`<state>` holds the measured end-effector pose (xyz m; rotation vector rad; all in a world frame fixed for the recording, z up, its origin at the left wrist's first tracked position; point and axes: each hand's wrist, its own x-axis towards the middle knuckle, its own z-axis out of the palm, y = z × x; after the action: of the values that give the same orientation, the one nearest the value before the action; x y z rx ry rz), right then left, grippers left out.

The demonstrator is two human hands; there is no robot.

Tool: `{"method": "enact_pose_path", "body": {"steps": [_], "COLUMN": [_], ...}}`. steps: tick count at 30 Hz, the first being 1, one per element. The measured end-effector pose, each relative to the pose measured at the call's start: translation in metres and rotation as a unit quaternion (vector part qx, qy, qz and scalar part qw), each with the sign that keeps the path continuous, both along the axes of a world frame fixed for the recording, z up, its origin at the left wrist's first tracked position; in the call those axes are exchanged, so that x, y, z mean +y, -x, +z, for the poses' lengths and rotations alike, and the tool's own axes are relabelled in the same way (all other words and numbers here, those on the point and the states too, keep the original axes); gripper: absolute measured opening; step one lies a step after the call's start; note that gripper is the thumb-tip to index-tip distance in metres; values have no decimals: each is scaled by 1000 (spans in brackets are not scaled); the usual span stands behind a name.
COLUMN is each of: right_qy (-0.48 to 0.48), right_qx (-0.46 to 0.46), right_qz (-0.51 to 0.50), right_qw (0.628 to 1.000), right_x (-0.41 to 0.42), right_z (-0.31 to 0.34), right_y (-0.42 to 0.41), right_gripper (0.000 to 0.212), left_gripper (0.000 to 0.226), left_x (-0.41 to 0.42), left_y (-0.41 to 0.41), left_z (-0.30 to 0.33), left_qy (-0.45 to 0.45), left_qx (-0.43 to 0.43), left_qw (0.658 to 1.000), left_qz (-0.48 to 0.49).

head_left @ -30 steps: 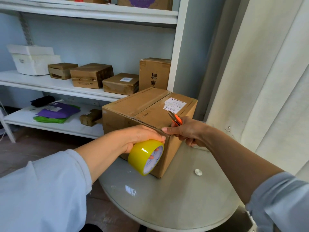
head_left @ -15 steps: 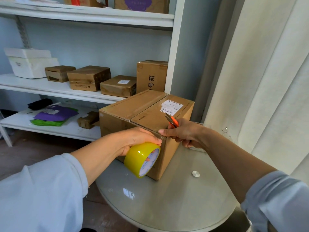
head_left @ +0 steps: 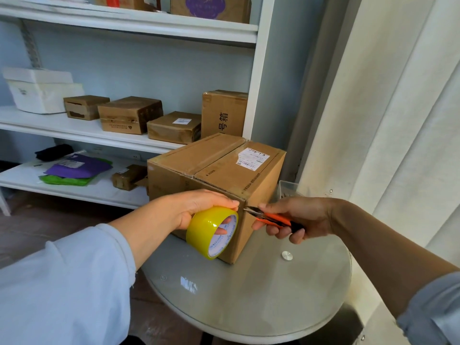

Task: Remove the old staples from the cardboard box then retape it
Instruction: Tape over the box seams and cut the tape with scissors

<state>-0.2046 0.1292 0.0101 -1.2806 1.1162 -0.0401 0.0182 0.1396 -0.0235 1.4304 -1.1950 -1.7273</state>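
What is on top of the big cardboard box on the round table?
On the cardboard box lies a white shipping label, near the right edge, and tape along the middle seam. Nothing else rests on top. The flaps are closed, so the inside is hidden.

The left hand (head_left: 199,207) and the yellow tape roll (head_left: 211,231) hide much of the cardboard box (head_left: 216,168)'s near side. On the box top, the label (head_left: 252,158)'s print is too small to read. The right hand (head_left: 296,217) hides the rear of the orange-handled tool (head_left: 271,218) beside the box corner; whether its tip touches tape cannot be told.
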Motion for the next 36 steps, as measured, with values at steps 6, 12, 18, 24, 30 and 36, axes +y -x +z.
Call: {"method": "enact_pose_path", "body": {"steps": [6, 12, 18, 24, 30, 36], "right_qy": [6, 38, 76, 206, 392, 334], "right_qx": [-21, 9, 46, 94, 130, 119], "right_qz": [-44, -68, -53, -63, -121, -76], "right_qw": [999, 997, 995, 972, 903, 932], "right_x": [-3, -6, -4, -3, -12, -17], "right_z": [0, 7, 10, 35, 4, -1], "right_y": [-16, -32, -32, -29, -51, -49], "right_gripper": [42, 34, 34, 42, 37, 41], "left_gripper": [10, 13, 11, 11, 16, 13], "left_x": [-1, 0, 2, 4, 5, 6], "left_y": [-1, -1, 1, 2, 0, -1], "left_z": [0, 1, 2, 2, 2, 6], "left_qy": [8, 7, 12, 15, 7, 18], "left_qx": [-1, -6, 1, -5, 5, -5], "left_qw": [1000, 1000, 1000, 1000, 1000, 999], "left_qz": [-10, -14, -15, -13, -14, -32]}}
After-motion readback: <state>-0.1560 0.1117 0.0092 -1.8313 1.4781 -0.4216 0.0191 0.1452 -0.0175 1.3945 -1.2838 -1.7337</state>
